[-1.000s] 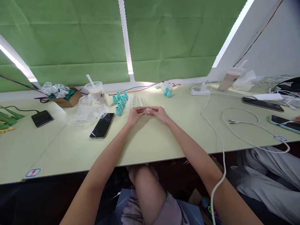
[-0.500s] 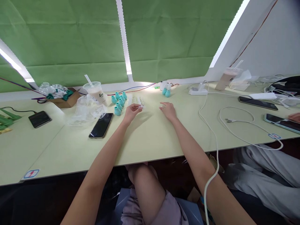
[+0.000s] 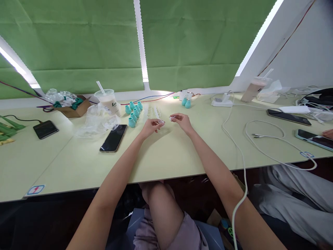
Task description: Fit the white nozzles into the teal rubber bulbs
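My left hand (image 3: pixel 152 127) pinches a small white piece (image 3: pixel 161 122) between thumb and fingertips, just above the table. Facing it across a narrow gap, my right hand (image 3: pixel 181 121) has thumb and index finger together; a tiny pale bit shows at the tips, too small to name. Behind my left hand lie strips of small whitish pieces (image 3: pixel 154 111). Several teal vase-shaped pieces (image 3: pixel 132 122) stand in a group left of those strips. Farther back, beyond my right hand, are two more teal vase-shaped pieces (image 3: pixel 187 104) with clear parts behind them.
A black phone (image 3: pixel 113 138), a crumpled plastic bag (image 3: pixel 92 123) and a drink cup (image 3: pixel 108 100) are on the left, near a cardboard box (image 3: pixel 75 110). On the right, a power strip (image 3: pixel 222 102) feeds a long white cable (image 3: pixel 235 149). Another person's hand (image 3: pixel 328 133) is at far right.
My right hand has moved left toward my left hand, and its spread fingers have closed into a pinch. My left hand has shifted slightly right and nearer me with the white piece.
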Demonstrator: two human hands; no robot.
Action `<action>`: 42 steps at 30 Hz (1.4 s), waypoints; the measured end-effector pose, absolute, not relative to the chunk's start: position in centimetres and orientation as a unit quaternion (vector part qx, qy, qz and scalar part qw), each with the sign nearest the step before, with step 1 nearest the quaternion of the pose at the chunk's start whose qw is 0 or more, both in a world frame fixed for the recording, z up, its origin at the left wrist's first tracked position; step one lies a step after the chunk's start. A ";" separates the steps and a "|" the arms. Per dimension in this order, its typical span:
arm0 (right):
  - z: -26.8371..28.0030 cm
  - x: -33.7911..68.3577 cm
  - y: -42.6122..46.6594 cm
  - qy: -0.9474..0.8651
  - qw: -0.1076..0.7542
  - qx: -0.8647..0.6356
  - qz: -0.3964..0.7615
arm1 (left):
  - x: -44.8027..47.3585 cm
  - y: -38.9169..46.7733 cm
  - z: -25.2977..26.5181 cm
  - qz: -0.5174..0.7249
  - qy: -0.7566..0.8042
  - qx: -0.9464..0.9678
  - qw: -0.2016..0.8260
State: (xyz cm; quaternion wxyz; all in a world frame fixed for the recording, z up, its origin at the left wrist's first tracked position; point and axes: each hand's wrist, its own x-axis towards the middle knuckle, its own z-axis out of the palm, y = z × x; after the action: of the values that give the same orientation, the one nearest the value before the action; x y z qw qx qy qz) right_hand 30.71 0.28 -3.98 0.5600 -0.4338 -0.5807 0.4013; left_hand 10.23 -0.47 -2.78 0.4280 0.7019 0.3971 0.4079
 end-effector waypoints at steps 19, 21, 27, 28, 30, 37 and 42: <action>-3.3 29.4 -0.9 -0.629 0.535 -0.399 0.398 | 10.4 0.0 -4.1 0.350 0.428 0.770 0.317; -3.2 29.3 -1.1 -0.639 0.526 -0.401 0.392 | 10.4 -0.1 -4.0 0.347 0.433 0.772 0.310; -3.2 29.3 -1.3 -0.648 0.511 -0.416 0.381 | 10.4 -0.4 -3.9 0.361 0.448 0.782 0.240; -3.2 29.4 -1.3 -0.649 0.508 -0.420 0.380 | 10.4 -0.3 -3.9 0.361 0.448 0.785 0.231; -3.3 29.5 -1.2 -0.655 0.502 -0.426 0.371 | 10.5 -0.3 -3.9 0.359 0.446 0.790 0.218; -4.0 29.4 -1.0 -0.646 0.508 -0.430 0.373 | 10.5 -0.7 -3.9 0.331 0.439 0.820 0.161; -4.7 29.8 -1.0 -0.646 0.478 -0.427 0.415 | 10.6 -1.1 -4.1 0.269 0.448 0.846 0.105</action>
State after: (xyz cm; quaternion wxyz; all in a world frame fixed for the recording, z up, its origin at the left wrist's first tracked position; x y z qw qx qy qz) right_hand 29.80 -1.02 -4.68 0.4778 -0.4268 -0.6458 0.4154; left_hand 10.57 -1.07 -4.13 0.1046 0.8460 0.4485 0.2686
